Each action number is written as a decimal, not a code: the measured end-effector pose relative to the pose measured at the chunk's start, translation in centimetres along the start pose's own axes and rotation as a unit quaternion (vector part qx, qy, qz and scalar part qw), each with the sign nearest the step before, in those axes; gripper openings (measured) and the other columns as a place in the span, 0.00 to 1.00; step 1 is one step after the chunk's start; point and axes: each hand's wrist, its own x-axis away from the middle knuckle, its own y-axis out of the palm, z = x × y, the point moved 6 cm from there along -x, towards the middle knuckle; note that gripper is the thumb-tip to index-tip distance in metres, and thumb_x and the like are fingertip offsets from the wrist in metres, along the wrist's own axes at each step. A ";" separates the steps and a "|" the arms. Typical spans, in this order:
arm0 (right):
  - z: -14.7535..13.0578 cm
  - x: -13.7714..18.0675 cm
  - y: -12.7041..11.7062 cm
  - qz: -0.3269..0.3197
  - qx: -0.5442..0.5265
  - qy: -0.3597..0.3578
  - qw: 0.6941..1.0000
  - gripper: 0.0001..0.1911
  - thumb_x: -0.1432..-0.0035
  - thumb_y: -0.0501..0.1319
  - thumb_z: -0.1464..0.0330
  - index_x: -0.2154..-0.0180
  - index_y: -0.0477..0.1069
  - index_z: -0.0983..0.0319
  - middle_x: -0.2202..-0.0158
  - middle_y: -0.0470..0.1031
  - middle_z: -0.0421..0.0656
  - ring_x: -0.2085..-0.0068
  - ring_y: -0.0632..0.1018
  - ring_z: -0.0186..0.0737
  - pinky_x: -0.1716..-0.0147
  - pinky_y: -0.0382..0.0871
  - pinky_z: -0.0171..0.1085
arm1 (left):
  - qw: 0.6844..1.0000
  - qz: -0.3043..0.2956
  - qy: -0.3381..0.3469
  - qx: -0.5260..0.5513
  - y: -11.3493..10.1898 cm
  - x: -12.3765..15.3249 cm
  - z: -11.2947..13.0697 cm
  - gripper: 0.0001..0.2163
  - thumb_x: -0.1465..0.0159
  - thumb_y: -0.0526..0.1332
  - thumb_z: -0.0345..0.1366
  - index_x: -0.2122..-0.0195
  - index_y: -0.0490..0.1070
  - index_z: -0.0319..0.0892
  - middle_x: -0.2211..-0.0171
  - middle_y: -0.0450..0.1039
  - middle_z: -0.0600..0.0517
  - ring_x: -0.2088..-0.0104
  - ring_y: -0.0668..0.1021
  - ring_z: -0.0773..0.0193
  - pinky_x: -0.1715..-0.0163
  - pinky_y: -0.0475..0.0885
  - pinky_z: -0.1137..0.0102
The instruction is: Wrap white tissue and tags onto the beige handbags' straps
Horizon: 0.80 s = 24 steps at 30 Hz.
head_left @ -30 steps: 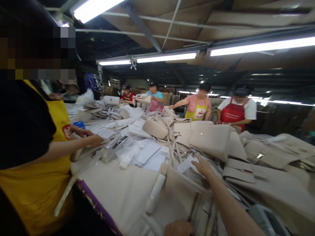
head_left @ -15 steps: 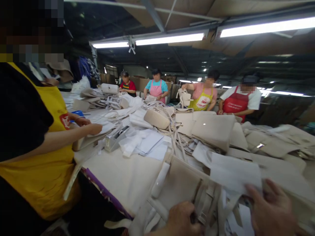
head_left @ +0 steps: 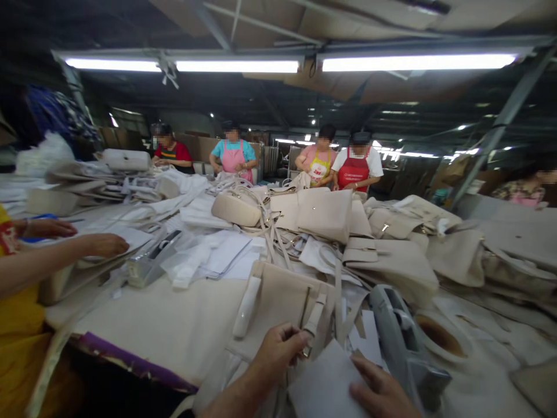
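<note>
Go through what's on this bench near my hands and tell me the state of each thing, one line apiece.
Left hand: closed, pinching the strap buckle of the beige handbag.
Right hand: fingers flat on the white sheet.
Beige handbag: lying flat on the table.
Tape dispenser: standing beside the right hand, untouched.
Heap of beige bags: piled loosely, untouched.

Cloth-covered table (head_left: 174, 325): beige bags (head_left: 326, 215), white sheets (head_left: 226, 255), tape dispenser (head_left: 404, 342).
</note>
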 end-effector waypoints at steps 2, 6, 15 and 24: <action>-2.5 -1.7 2.6 -0.114 -0.008 -0.020 0.993 0.20 0.56 0.55 0.65 0.59 0.68 0.63 0.74 0.74 0.39 0.74 0.74 0.38 0.75 0.66 0.34 | 0.998 0.001 0.021 -0.063 0.0 0.2 0.0 0.13 0.49 0.60 0.45 0.76 0.66 0.38 0.82 0.64 0.57 0.80 0.64 0.71 0.77 0.58 0.74; -6.6 -5.1 3.5 -0.052 0.108 -0.112 0.986 0.17 0.58 0.54 0.71 0.61 0.65 0.62 0.66 0.76 0.43 0.61 0.75 0.43 0.63 0.66 0.37 | 0.966 0.026 0.065 -0.248 -0.7 0.3 0.0 0.13 0.45 0.56 0.42 0.76 0.71 0.38 0.76 0.69 0.53 0.71 0.70 0.65 0.71 0.62 0.73; -5.0 -5.7 1.4 0.208 0.110 -0.133 0.963 0.25 0.52 0.57 0.58 0.53 0.63 0.62 0.57 0.73 0.49 0.57 0.74 0.47 0.56 0.66 0.41 | 0.911 0.053 0.074 -0.402 -1.2 -3.1 2.8 0.14 0.43 0.54 0.37 0.57 0.69 0.40 0.62 0.75 0.48 0.62 0.74 0.61 0.63 0.65 0.71; -0.4 -2.6 2.5 0.208 0.050 -0.052 0.975 0.32 0.50 0.54 0.52 0.49 0.60 0.65 0.79 0.71 0.37 0.74 0.75 0.43 0.72 0.67 0.37 | 0.893 0.065 0.045 -0.443 -0.7 -4.8 1.2 0.11 0.47 0.59 0.41 0.69 0.71 0.39 0.71 0.74 0.51 0.69 0.73 0.63 0.73 0.62 0.73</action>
